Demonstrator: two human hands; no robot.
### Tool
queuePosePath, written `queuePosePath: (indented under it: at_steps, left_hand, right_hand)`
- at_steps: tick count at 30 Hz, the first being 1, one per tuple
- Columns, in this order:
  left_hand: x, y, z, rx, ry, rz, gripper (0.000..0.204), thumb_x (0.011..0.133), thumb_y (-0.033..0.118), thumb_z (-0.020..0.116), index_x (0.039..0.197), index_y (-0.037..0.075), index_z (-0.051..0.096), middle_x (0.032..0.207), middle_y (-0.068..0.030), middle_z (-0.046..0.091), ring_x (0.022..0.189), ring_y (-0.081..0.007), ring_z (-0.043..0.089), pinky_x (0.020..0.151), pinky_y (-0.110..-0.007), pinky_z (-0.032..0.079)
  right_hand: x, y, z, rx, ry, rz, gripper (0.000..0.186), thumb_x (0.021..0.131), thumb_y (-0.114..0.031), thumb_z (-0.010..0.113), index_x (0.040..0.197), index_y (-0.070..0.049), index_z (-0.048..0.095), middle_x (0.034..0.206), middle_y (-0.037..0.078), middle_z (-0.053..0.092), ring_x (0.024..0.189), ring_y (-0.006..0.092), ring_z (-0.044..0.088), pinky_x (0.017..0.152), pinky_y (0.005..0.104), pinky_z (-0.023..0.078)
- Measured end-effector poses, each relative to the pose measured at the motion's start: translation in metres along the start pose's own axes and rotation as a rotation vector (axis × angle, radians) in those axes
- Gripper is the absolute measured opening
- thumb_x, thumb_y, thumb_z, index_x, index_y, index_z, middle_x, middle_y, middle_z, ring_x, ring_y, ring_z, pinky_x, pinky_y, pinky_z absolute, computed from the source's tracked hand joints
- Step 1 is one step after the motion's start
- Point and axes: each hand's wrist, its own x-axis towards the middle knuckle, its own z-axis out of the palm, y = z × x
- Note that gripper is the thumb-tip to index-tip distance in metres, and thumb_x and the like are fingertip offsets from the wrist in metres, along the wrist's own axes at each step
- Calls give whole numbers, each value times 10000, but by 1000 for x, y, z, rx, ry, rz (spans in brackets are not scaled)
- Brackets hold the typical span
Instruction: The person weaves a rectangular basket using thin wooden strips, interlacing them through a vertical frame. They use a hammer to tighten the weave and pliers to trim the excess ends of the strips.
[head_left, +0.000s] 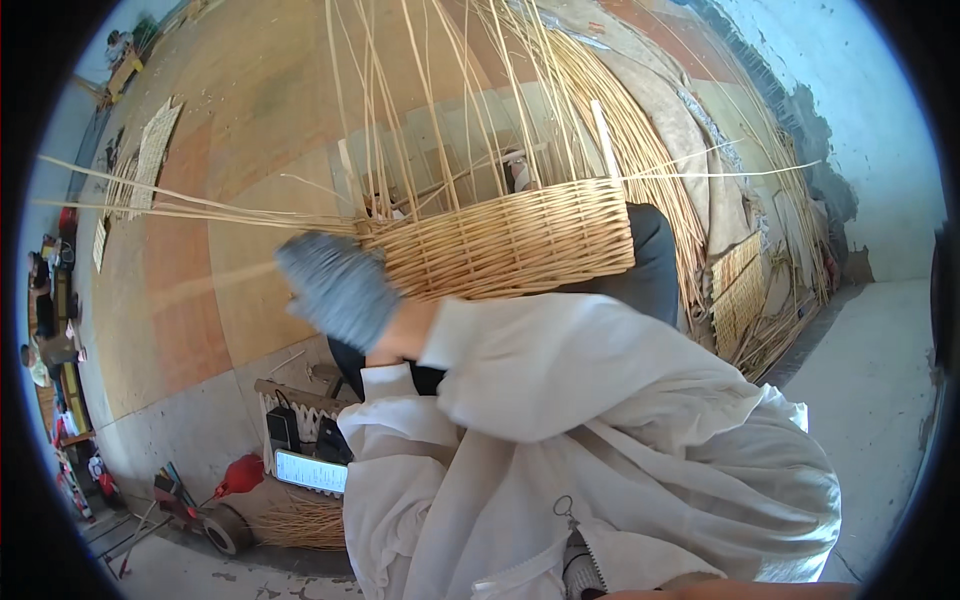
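A half-woven wicker panel (510, 240) of pale rods rests across my dark-trousered knees (655, 250). Long upright stakes (430, 110) rise from its far edge, and loose weaver rods (220, 212) stick out past its left end. My right arm crosses in front of me. In a grey knit glove, my right hand (345, 288) is at the panel's left end, its fingers smeared by motion. Below it comes my left sleeve cuff (388, 380). My left hand is hidden behind the right one, so its grip does not show.
A bundle of long rods (640, 150) lies on the floor at right, by a woven piece (738, 290) and the wall. At lower left are a lit phone (310, 472), a white basket (270, 405), a red object (240, 476) and a round wheel-like thing (228, 528).
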Motion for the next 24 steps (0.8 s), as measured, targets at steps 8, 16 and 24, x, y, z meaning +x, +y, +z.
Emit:
queuePosePath:
  at_steps: [8, 16, 24]
  left_hand:
    - [-6, 68, 3, 515, -47, 199, 321, 860, 166, 555, 1146, 21, 569, 1091, -126, 563, 1036, -263, 504, 928, -381, 401]
    - [1, 104, 78, 1224, -211, 177, 432, 714, 400, 695, 1066, 153, 655, 1158, -129, 501, 1043, -358, 440, 927, -456, 367]
    - [-16, 99, 71, 1348, -137, 126, 549, 693, 458, 688, 1145, 160, 594, 1176, -131, 524, 1142, -380, 415, 1002, -474, 287]
  right_hand:
    - [-19, 125, -62, 1138, -66, 1206, 156, 879, -68, 504, 990, 33, 546, 916, 124, 603, 785, 218, 621, 692, 313, 548]
    - [28, 246, 14, -236, -369, 224, 314, 791, -125, 558, 1085, -15, 564, 1036, 183, 611, 941, 325, 602, 888, 372, 466]
    - [32, 191, -68, 587, -753, 707, 335, 866, -161, 528, 1155, 7, 498, 1023, 166, 618, 882, 240, 623, 822, 334, 493]
